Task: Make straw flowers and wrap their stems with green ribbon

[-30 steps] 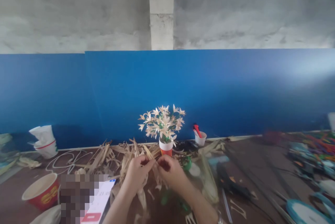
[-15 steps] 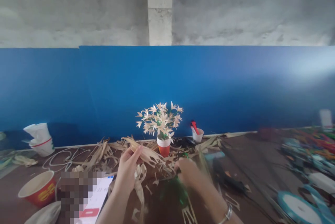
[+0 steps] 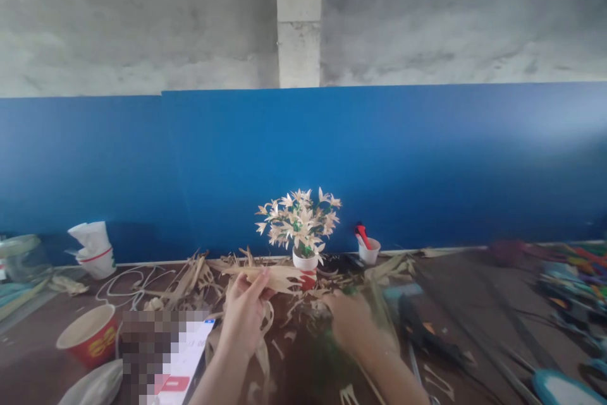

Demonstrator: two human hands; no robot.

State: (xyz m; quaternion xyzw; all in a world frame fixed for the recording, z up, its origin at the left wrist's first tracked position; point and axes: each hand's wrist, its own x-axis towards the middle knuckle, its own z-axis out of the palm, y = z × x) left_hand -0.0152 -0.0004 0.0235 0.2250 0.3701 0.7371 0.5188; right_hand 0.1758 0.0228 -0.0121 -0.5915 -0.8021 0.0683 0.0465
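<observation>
My left hand (image 3: 246,313) is raised over the brown table (image 3: 474,304) and pinches a dry corn husk strip (image 3: 268,277) that points right. My right hand (image 3: 353,323) lies lower, to the right, on a heap of husk scraps near some green material; it is blurred and its fingers do not show clearly. Behind both hands stands a small red and white cup of pale husk flowers (image 3: 300,228).
Dry husks (image 3: 194,272) litter the table's back by the blue board. A red paper cup (image 3: 90,335) and stacked cups (image 3: 92,250) stand left, with a white cord (image 3: 126,282). A small cup holding a red tool (image 3: 367,246) stands behind. A black glue gun (image 3: 422,329) and coloured clutter lie right.
My hands were together on one husk; they have parted. The left hand keeps the husk raised, while the right dropped to the table on the right.
</observation>
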